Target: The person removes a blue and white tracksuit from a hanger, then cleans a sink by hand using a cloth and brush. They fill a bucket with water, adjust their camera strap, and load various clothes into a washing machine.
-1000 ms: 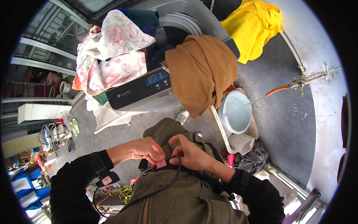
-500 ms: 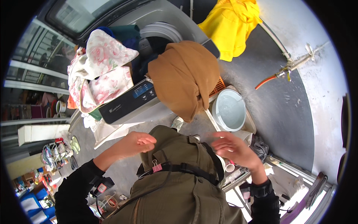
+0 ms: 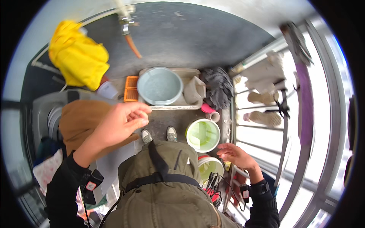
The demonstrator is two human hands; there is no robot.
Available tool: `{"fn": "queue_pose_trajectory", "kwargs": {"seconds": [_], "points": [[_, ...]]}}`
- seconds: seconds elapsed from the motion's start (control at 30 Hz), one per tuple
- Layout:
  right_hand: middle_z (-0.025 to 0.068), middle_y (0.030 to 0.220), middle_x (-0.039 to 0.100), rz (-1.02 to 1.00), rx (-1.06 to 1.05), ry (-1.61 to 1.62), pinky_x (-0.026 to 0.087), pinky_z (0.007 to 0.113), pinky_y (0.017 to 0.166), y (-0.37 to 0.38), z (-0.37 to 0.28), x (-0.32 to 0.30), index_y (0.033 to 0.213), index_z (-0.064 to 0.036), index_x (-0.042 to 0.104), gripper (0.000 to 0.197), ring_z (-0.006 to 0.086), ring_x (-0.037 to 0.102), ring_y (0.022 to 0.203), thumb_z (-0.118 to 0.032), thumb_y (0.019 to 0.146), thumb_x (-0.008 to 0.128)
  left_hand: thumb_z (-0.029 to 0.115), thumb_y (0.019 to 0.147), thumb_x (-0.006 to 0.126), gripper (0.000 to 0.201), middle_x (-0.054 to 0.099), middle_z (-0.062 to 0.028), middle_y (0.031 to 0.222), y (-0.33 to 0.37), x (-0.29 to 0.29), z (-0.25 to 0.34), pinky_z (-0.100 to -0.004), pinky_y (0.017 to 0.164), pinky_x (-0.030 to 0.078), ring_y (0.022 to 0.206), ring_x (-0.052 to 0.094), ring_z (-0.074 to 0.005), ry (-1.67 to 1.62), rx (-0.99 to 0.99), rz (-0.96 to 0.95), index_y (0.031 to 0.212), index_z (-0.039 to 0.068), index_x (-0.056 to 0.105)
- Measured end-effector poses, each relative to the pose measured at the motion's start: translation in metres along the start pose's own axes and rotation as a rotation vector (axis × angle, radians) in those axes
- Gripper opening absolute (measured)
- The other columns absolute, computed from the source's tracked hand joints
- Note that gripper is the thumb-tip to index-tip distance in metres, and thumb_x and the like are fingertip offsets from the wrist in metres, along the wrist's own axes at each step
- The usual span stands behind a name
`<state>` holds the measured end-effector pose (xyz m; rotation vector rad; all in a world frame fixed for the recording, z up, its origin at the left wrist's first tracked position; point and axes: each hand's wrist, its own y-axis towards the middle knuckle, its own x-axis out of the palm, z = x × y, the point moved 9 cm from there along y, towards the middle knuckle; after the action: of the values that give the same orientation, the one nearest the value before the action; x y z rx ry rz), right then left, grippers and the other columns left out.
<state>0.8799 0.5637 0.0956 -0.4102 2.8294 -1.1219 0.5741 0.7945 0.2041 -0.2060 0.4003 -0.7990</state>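
My left hand (image 3: 122, 123) hangs in the air, fingers loosely bent with nothing in them, over the edge of a bundled brown cloth (image 3: 81, 119). That cloth lies on top of the grey washing machine (image 3: 42, 97) at the left. Near a round white bucket (image 3: 212, 133) with a pale green inside, my right hand (image 3: 236, 155) is held out, empty, its fingers slightly curled and apart. Beyond both hands, a light blue basin (image 3: 161, 85) rests in a shallow grey sink tray (image 3: 192, 72).
An orange plastic basket (image 3: 131, 89) stands left of the basin. A yellow garment (image 3: 78, 55) hangs at the far left. A tap (image 3: 125, 26) with an orange hose juts from the wall. Dark crumpled cloth (image 3: 218, 89) lies right of the tray. Window bars (image 3: 262, 125) line the right side.
My view has turned to the right, from the washing machine toward the basin and buckets. Both hands stay raised and empty; the brown cloth now shows at the left.
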Motion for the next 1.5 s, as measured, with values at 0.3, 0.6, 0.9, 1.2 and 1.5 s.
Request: {"fn": "queue_pose_trajectory", "kwargs": {"seconds": [0.3, 0.6, 0.9, 1.2, 1.5], "points": [[0.0080, 0.125, 0.059, 0.000, 0.179, 0.289, 0.043, 0.034, 0.102, -0.099, 0.143, 0.130, 0.128, -0.0019, 0.054, 0.053, 0.0198, 0.052, 0.124, -0.030, 0.087, 0.074, 0.017, 0.085, 0.072, 0.033, 0.070, -0.0078, 0.103, -0.009, 0.217, 0.012, -0.0339, 0.087, 0.049, 0.099, 0.062, -0.0221, 0.168, 0.105, -0.956, 0.115, 0.005, 0.067], [0.0112, 0.127, 0.058, 0.279, -0.101, 0.023, 0.043, 0.039, 0.101, -0.104, 0.145, 0.138, 0.129, -0.0074, 0.054, 0.036, 0.0291, 0.053, 0.122, -0.023, 0.097, 0.058, 0.017, 0.081, 0.075, 0.026, 0.067, -0.0003, 0.106, -0.035, 0.245, 0.027, -0.0338, 0.094, 0.043, 0.102, 0.054, -0.0217, 0.284, 0.371, -1.216, 0.105, 0.009, 0.072], [0.0217, 0.147, 0.041, 0.054, 0.952, 0.443, 0.048, 0.047, 0.095, -0.186, 0.303, 0.227, 0.143, 0.0044, 0.037, 0.083, 0.0337, 0.053, 0.124, -0.052, 0.088, 0.062, 0.018, 0.081, 0.075, 0.029, 0.067, -0.0046, 0.106, -0.024, 0.236, 0.017, -0.0358, 0.092, 0.044, 0.103, 0.056, -0.0238, 0.251, 0.266, -1.243, 0.108, 0.008, 0.071], [0.0198, 0.105, 0.067, 0.144, 1.074, 0.680, 0.056, 0.031, 0.066, -0.162, 0.380, 0.340, 0.129, 0.0027, 0.048, 0.086, 0.0298, 0.067, 0.081, -0.055, 0.072, 0.079, 0.017, 0.081, 0.075, 0.032, 0.069, -0.0058, 0.104, -0.019, 0.230, 0.013, -0.0361, 0.092, 0.045, 0.101, 0.058, -0.0238, 0.207, 0.225, -1.189, 0.111, 0.008, 0.070], [0.0242, 0.113, 0.061, -0.092, 1.163, 1.283, 0.055, 0.039, 0.070, -0.185, 0.393, 0.498, 0.126, -0.0025, 0.049, 0.082, 0.0292, 0.066, 0.072, -0.058, 0.072, 0.077, 0.016, 0.080, 0.075, 0.034, 0.070, -0.0058, 0.105, -0.018, 0.224, 0.011, -0.0359, 0.091, 0.046, 0.099, 0.059, -0.0235, 0.190, 0.180, -1.149, 0.113, 0.007, 0.069]]}}
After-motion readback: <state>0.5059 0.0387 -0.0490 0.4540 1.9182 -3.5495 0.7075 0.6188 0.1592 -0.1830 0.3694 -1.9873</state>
